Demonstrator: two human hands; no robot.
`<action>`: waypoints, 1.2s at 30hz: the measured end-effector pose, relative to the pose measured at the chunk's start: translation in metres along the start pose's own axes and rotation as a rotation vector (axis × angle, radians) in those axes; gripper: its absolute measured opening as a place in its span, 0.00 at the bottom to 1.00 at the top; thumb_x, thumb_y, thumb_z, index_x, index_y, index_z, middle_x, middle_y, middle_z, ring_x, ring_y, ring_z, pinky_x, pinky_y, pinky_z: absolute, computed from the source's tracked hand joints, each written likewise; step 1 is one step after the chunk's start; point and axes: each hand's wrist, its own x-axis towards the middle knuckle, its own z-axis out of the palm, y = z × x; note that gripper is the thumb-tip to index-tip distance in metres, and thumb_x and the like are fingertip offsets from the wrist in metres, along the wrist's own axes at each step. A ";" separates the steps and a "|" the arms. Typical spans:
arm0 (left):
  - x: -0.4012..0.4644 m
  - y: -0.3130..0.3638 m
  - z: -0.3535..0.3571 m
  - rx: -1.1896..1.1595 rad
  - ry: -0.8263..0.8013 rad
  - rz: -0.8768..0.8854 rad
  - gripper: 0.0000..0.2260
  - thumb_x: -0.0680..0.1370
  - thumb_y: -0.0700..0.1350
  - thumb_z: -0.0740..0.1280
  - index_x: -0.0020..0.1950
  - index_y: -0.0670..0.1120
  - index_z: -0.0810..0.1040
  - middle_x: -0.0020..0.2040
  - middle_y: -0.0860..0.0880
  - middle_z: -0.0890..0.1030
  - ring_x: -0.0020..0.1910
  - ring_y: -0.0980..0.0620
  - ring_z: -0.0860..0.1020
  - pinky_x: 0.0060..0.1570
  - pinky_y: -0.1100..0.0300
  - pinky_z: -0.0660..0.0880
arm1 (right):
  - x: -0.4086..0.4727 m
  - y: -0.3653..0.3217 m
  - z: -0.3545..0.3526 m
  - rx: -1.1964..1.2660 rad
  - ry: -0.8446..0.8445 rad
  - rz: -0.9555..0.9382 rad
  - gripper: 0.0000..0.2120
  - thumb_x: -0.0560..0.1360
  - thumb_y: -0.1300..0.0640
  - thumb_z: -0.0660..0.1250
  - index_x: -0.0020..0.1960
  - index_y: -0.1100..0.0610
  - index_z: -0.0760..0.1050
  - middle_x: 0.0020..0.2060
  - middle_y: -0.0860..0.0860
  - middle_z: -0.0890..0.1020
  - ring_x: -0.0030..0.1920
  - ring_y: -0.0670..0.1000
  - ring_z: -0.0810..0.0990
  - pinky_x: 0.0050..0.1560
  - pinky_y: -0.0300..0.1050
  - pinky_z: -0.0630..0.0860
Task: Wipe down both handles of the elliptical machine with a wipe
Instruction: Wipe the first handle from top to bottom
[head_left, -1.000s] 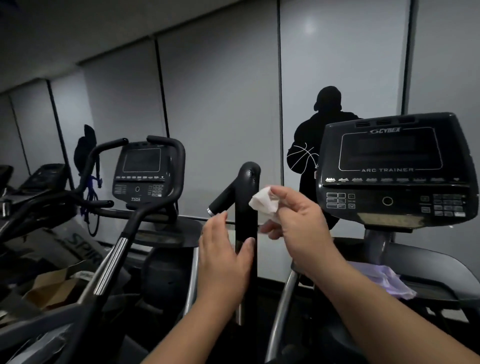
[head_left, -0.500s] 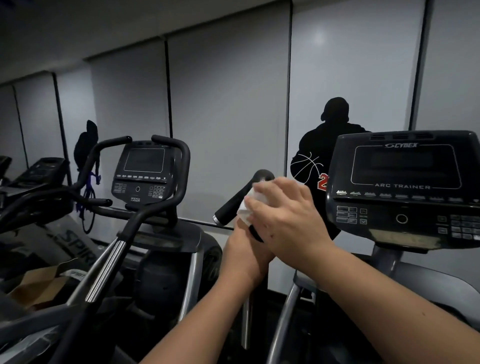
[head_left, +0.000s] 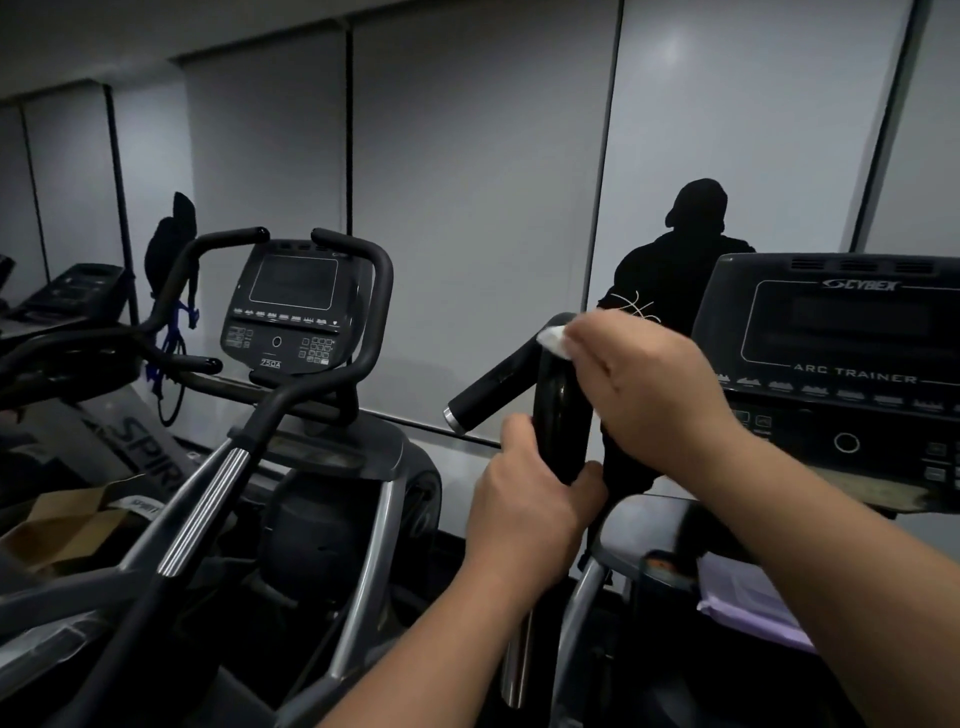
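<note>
White and crumpled, the wipe (head_left: 555, 340) is pinched in our right hand (head_left: 652, 387), pressed on the top of the black handle (head_left: 558, 415) in the middle. Our left hand (head_left: 524, 506) has its fingers (head_left: 589, 480) wrapped around the handle lower down. At the far left, a cardboard box (head_left: 67, 525) sits open; we cannot tell what is inside.

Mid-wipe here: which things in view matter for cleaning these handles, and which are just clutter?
Part of the job:
- white wipe, held in the right hand
- black handle, gripped by the left hand
- Cybex Arc Trainer console, the machine being cleaned

Just lying about:
- neighbouring machine's console
- cardboard box
- purple bag
</note>
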 end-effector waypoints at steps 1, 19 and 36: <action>-0.001 0.000 0.000 -0.009 0.003 0.010 0.17 0.71 0.56 0.69 0.54 0.57 0.66 0.41 0.54 0.79 0.43 0.50 0.80 0.46 0.46 0.80 | 0.005 0.008 0.000 0.053 -0.013 0.096 0.11 0.83 0.53 0.60 0.47 0.58 0.75 0.30 0.51 0.75 0.31 0.59 0.73 0.32 0.53 0.72; -0.002 -0.003 0.004 -0.013 0.025 0.020 0.15 0.71 0.55 0.70 0.51 0.56 0.67 0.40 0.52 0.79 0.40 0.49 0.79 0.42 0.46 0.80 | 0.012 -0.001 -0.004 -0.025 -0.023 -0.008 0.08 0.77 0.59 0.59 0.48 0.59 0.76 0.39 0.54 0.78 0.39 0.60 0.75 0.37 0.55 0.74; 0.000 -0.008 0.005 -0.026 0.050 0.050 0.15 0.68 0.58 0.69 0.48 0.56 0.66 0.38 0.51 0.78 0.39 0.45 0.79 0.40 0.43 0.79 | 0.023 -0.010 0.001 -0.038 -0.081 -0.118 0.09 0.71 0.60 0.62 0.42 0.58 0.81 0.44 0.55 0.80 0.45 0.62 0.74 0.45 0.57 0.75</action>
